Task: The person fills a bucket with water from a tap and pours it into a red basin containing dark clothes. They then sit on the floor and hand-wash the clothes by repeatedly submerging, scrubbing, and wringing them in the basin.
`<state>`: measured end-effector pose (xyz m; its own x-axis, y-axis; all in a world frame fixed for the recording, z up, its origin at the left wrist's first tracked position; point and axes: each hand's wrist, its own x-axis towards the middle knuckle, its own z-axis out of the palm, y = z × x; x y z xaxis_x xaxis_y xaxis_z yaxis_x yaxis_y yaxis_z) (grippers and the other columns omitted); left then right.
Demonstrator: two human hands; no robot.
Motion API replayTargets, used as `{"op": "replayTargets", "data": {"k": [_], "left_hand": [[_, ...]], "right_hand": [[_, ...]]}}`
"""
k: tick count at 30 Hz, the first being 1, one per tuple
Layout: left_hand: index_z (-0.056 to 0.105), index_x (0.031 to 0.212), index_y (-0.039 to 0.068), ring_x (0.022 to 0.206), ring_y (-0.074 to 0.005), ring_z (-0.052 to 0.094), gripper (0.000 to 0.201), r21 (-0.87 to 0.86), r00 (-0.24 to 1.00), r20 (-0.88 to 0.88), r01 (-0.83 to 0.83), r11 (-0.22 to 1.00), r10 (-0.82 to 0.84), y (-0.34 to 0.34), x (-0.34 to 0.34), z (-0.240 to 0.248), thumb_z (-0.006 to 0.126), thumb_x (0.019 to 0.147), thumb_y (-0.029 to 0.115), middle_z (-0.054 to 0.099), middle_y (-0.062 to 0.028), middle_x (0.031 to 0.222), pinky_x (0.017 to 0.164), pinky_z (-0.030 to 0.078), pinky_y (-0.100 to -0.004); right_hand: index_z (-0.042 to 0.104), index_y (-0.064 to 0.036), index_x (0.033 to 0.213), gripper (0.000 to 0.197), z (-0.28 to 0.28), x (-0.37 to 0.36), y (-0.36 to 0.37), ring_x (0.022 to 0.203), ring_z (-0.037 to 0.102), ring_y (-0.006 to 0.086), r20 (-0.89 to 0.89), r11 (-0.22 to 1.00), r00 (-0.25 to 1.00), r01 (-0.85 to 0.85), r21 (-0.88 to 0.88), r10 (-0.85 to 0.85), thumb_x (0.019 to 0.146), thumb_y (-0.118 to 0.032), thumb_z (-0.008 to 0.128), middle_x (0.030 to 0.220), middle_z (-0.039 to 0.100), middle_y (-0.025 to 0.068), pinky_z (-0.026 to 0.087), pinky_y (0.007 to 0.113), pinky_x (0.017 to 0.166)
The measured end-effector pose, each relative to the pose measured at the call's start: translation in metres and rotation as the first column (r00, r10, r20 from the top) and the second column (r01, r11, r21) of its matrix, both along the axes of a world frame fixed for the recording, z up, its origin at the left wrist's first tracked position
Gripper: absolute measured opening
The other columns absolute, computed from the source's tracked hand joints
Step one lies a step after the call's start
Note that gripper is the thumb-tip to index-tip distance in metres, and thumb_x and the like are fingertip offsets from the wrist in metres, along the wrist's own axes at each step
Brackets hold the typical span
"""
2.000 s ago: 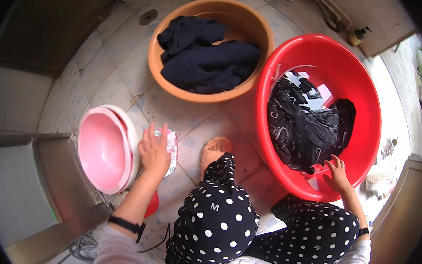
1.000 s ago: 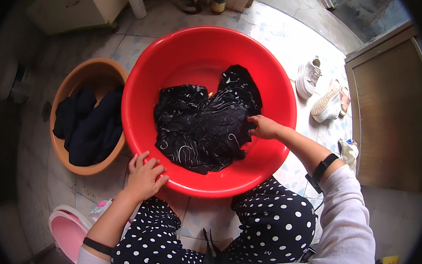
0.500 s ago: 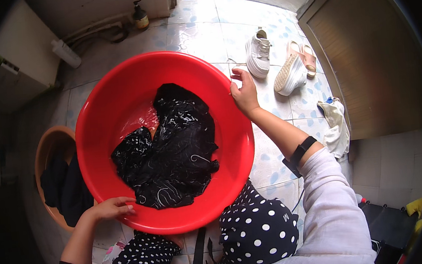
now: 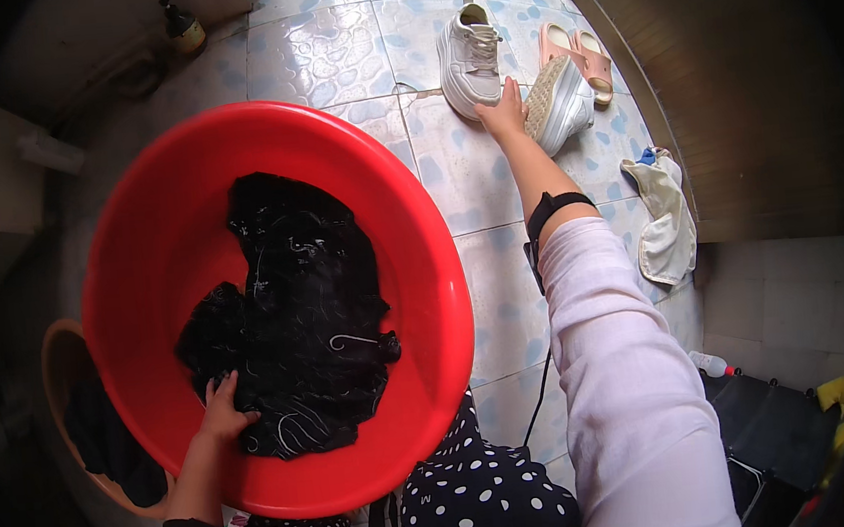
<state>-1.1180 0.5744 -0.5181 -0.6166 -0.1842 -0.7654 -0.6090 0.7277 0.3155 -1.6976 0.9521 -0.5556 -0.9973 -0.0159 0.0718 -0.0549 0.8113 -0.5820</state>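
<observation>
One black garment (image 4: 296, 320), apparently sodden, lies inside the red basin (image 4: 442, 292), likely heavy, limp and slippery, best bunched from beneath; the left hand (image 4: 221, 416) rests loosely spread fingers on it, while right of the basin the right hand (image 4: 503, 116) meets a white shoe (image 4: 470, 64), its grip unclear.

Smooth, glossy plastic basin (image 4: 420, 264)

Orange basin (image 4: 67, 357) half hidden behind the red tub (image 4: 436, 332).
</observation>
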Motion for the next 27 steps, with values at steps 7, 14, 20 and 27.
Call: {"op": "replayTargets", "data": {"k": [7,14,20,27], "left_hand": [[0.033,0.146,0.001,0.140,-0.0288,0.033,0.097,-0.035,0.999,0.047,0.014,0.999,-0.012,-0.008,-0.015,-0.008,0.079,0.064,0.027,0.041,-0.0205,0.146,0.119,0.012,-0.0422],[0.037,0.145,0.004,0.136,-0.0301,0.039,0.094,-0.058,0.990,0.140,0.011,0.998,-0.002,-0.005,-0.030,0.004,0.077,0.063,0.027,0.049,-0.0191,0.140,0.118,0.018,-0.0427],[0.039,0.143,0.003,0.136,-0.0310,0.039,0.088,-0.046,0.996,0.088,0.020,0.999,-0.016,-0.002,-0.030,0.002,0.072,0.064,0.024,0.050,-0.0217,0.137,0.117,0.020,-0.0450],[0.039,0.142,0.001,0.138,-0.0304,0.035,0.086,-0.062,0.999,0.001,-0.034,0.998,0.034,0.003,-0.017,-0.001,0.070,0.064,0.021,0.045,-0.0229,0.142,0.118,0.016,-0.0447]], "right_hand": [[0.038,-0.0277,0.145,0.080,0.005,0.001,-0.022,0.138,0.026,0.0400,0.323,0.978,0.941,0.035,0.205,-0.102,0.072,-0.039,0.068,0.153,0.025,0.0164,0.030,0.047,0.112],[0.058,-0.0261,0.119,0.041,0.026,0.041,0.006,0.124,0.043,0.0390,0.157,0.915,0.986,-0.119,0.386,0.062,0.082,-0.041,0.065,0.133,0.044,0.0077,0.044,0.050,0.098],[0.067,-0.0176,0.094,0.029,0.035,0.059,0.004,0.122,0.043,0.0351,0.041,0.939,0.998,-0.055,0.340,0.044,0.080,-0.043,0.067,0.132,0.044,0.0059,0.042,0.049,0.097],[0.054,-0.0074,0.119,0.073,0.025,0.022,0.019,0.118,0.045,0.0320,-0.142,0.624,0.626,0.779,0.065,-0.767,0.066,-0.049,0.081,0.129,0.048,0.0137,0.036,0.044,0.102]]}}
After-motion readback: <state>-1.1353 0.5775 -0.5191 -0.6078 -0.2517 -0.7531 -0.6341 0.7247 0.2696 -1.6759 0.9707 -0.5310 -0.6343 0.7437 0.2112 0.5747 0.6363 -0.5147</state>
